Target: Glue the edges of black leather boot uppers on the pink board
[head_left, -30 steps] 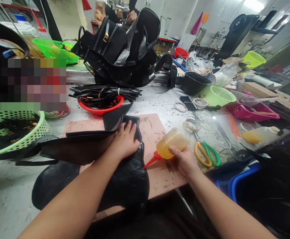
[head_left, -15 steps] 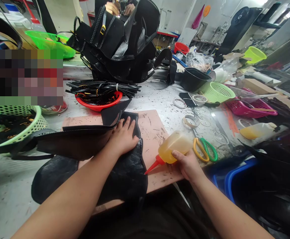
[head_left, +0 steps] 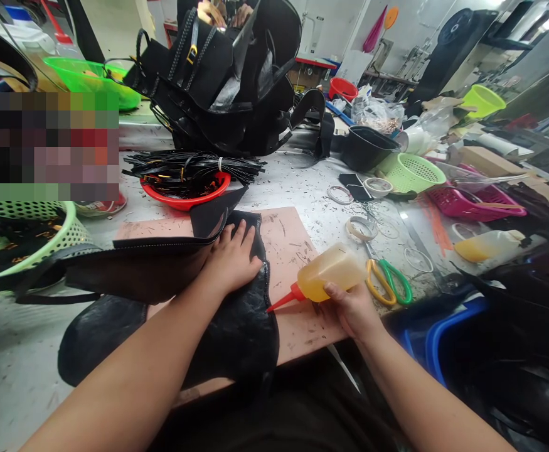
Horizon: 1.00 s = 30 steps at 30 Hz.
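Observation:
My left hand (head_left: 234, 257) lies flat with fingers spread, pressing on a black leather-like bag piece (head_left: 236, 333). A raised flap (head_left: 147, 267) of black material stands beside that hand, on the left. In my right hand (head_left: 356, 307) is a squeeze bottle (head_left: 330, 270) of yellow liquid, tilted so its red nozzle (head_left: 284, 299) points down to the left. The nozzle tip is at the right edge of the black piece; whether it touches cannot be made out. Under the piece lies a pink board (head_left: 295, 238).
Yellow-and-green-handled scissors (head_left: 387, 281) and tape rolls (head_left: 361, 229) lie right of the board. Black strips fill a red bowl (head_left: 184, 201) behind it. A green basket (head_left: 74, 235) stands left, a blue bin (head_left: 437, 348) right. Another person's hands (head_left: 227, 14) show behind black bags (head_left: 236, 94).
The bottle's nozzle tip has moved slightly away from me along the black piece's right edge, and the bottle tilts a little less. My left hand stays in place.

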Each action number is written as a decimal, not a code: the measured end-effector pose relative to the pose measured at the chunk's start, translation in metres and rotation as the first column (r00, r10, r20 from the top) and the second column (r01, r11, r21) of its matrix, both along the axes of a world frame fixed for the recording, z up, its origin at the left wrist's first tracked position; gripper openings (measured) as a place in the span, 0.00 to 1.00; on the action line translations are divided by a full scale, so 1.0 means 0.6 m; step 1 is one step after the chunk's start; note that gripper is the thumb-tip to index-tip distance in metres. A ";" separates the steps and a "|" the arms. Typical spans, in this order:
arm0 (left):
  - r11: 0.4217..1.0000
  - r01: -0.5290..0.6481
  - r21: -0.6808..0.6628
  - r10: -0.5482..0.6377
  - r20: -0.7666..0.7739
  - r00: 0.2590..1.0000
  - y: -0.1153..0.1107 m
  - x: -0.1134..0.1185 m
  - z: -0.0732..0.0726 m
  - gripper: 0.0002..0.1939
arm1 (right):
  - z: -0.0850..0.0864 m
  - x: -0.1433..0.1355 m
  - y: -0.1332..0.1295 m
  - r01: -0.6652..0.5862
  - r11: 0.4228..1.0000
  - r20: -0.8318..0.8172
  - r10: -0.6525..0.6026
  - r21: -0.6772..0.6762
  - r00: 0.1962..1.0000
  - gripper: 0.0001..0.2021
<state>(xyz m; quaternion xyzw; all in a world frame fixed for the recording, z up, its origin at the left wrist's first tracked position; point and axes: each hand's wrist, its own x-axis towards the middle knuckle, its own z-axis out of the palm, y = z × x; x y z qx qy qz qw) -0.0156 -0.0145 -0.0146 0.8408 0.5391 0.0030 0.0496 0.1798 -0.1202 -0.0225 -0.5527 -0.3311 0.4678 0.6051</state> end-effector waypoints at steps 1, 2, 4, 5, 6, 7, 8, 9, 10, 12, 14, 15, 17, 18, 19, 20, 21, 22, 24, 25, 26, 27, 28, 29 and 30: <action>1.000 0.001 0.003 -0.001 0.004 1.000 0.000 0.000 -0.001 0.32 | -0.001 -0.001 0.002 0.012 1.000 0.007 -0.012 0.023 1.000 0.23; 1.000 0.001 0.009 -0.001 0.009 1.000 0.001 0.000 -0.001 0.32 | -0.002 -0.002 0.005 0.034 0.998 0.019 -0.035 0.053 0.999 0.25; 1.000 0.002 0.021 -0.002 0.013 1.000 0.000 0.000 -0.003 0.31 | -0.001 -0.003 0.009 0.097 0.986 0.049 -0.104 0.133 0.993 0.28; 1.000 0.002 0.028 -0.003 0.014 1.000 0.000 -0.001 -0.003 0.31 | 0.000 -0.003 0.010 0.127 0.976 0.060 -0.140 0.175 0.988 0.29; 0.999 0.003 0.035 -0.003 0.017 1.000 -0.001 -0.001 -0.003 0.31 | 0.003 -0.002 0.009 0.146 0.968 0.064 -0.162 0.206 0.985 0.29; 0.999 0.004 0.048 -0.005 0.021 1.000 -0.002 -0.002 -0.003 0.31 | 0.006 0.000 0.008 0.151 0.964 0.056 -0.167 0.219 0.984 0.29; 0.997 0.006 0.071 -0.008 0.027 1.000 -0.004 -0.003 -0.002 0.31 | 0.011 0.003 0.004 0.144 0.969 0.032 -0.154 0.203 0.988 0.29; 0.994 0.010 0.105 -0.013 0.031 0.999 -0.006 -0.004 -0.001 0.30 | 0.015 0.008 -0.001 0.123 0.980 -0.011 -0.122 0.159 0.992 0.28; 0.988 0.021 0.150 -0.026 0.028 0.999 -0.008 -0.005 0.001 0.27 | 0.019 0.015 -0.006 0.086 0.992 -0.070 -0.080 0.091 0.994 0.27; 0.969 0.080 0.234 -0.082 -0.003 0.997 -0.015 -0.005 0.010 0.19 | 0.025 0.033 -0.014 -0.032 0.996 -0.191 0.016 -0.082 0.981 0.24; 0.946 0.178 0.270 -0.170 -0.054 0.984 -0.026 0.001 0.026 0.12 | 0.028 0.057 -0.012 -0.140 0.964 -0.223 0.089 -0.227 0.971 0.22; 0.935 0.230 0.271 -0.218 -0.076 0.973 -0.033 0.006 0.037 0.11 | 0.029 0.072 -0.006 -0.166 0.945 -0.169 0.122 -0.283 0.978 0.22; 0.908 0.329 0.260 -0.311 -0.108 0.944 -0.055 0.020 0.065 0.11 | 0.032 0.103 0.019 -0.161 0.907 0.144 0.233 -0.388 0.962 0.21; 0.893 0.379 0.243 -0.359 -0.126 0.925 -0.069 0.027 0.080 0.11 | 0.034 0.119 0.035 -0.131 0.893 0.335 0.294 -0.431 0.895 0.21; 0.878 0.428 0.215 -0.404 -0.147 0.903 -0.086 0.031 0.095 0.10 | 0.038 0.133 0.051 -0.095 0.880 0.497 0.348 -0.465 0.795 0.20; 0.865 0.471 0.174 -0.445 -0.171 0.879 -0.106 0.031 0.109 0.10 | 0.043 0.147 0.067 -0.061 0.871 0.612 0.391 -0.487 0.688 0.19; 0.857 0.499 0.126 -0.472 -0.195 0.860 -0.129 0.026 0.120 0.10 | 0.049 0.157 0.081 -0.037 0.864 0.678 0.419 -0.502 0.604 0.18; 0.857 0.509 0.083 -0.483 -0.214 0.849 -0.153 0.016 0.126 0.09 | 0.056 0.163 0.093 -0.016 0.861 0.709 0.429 -0.509 0.560 0.17; 0.883 0.468 0.040 -0.447 -0.234 0.864 -0.204 -0.020 0.122 0.05 | 0.073 0.159 0.109 0.056 0.873 0.785 0.406 -0.485 0.469 0.19; 0.906 0.421 0.049 -0.400 -0.226 0.888 -0.228 -0.043 0.110 0.06 | 0.081 0.147 0.113 0.090 0.895 0.843 0.371 -0.436 0.389 0.21; 0.927 0.368 0.075 -0.346 -0.209 0.914 -0.251 -0.067 0.094 0.08 | 0.090 0.128 0.116 0.087 0.928 0.899 0.322 -0.362 0.297 0.24; 0.935 0.325 0.145 -0.296 -0.191 0.936 -0.270 -0.090 0.074 0.15 | 0.099 0.102 0.119 0.026 0.961 0.943 0.263 -0.274 0.205 0.26; 0.929 0.284 0.237 -0.243 -0.189 0.952 -0.286 -0.110 0.052 0.22 | 0.108 0.069 0.122 -0.094 0.978 0.972 0.198 -0.187 0.128 0.27; 0.912 0.262 0.316 -0.212 -0.184 0.960 -0.298 -0.126 0.031 0.25 | 0.116 0.031 0.126 -0.265 0.957 0.986 0.143 -0.117 0.082 0.28; 0.887 0.244 0.392 -0.192 -0.167 0.967 -0.307 -0.136 0.011 0.24 | 0.125 -0.009 0.132 -0.444 0.893 0.991 0.114 -0.073 0.065 0.29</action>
